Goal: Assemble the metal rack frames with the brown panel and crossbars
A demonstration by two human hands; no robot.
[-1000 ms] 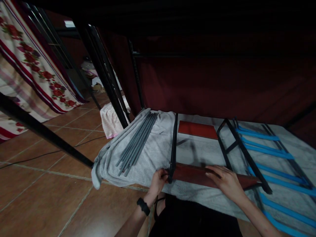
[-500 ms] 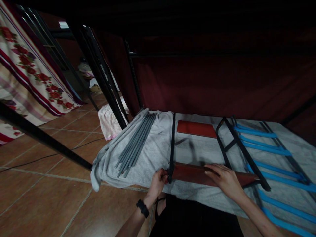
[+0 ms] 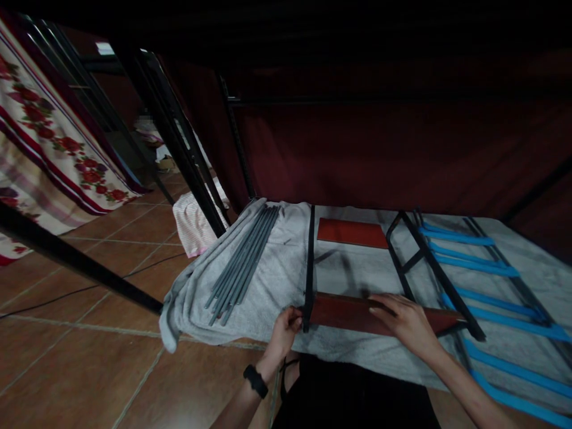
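A reddish-brown board (image 3: pixel 344 313) spans the near side of a black metal frame that lies on a grey blanket. At the board's left end, my left hand (image 3: pixel 287 328) has its fingers pinched against the corner of the black upright bar (image 3: pixel 309 268); what sits between them is too small to make out. My right hand (image 3: pixel 400 322) lies over the middle of the board, fingers across its upper edge and thumb on the front face. Farther back, an orange-red board (image 3: pixel 351 233) lies between the bars. Right of it stands the frame's black angled side piece (image 3: pixel 431 265).
Several grey metal tubes (image 3: pixel 245 262) lie bundled on the grey blanket (image 3: pixel 286 262) at left. Blue bent tubes (image 3: pixel 478 269) lie at right. Black posts (image 3: pixel 179 137) and a dark red cloth (image 3: pixel 379 155) surround the blanket. A cable (image 3: pixel 89 289) crosses the tiled floor.
The view has shifted slightly, so the scene sits a little farther left. Both hands keep their places on the frame and board; the left fingers have moved only slightly.
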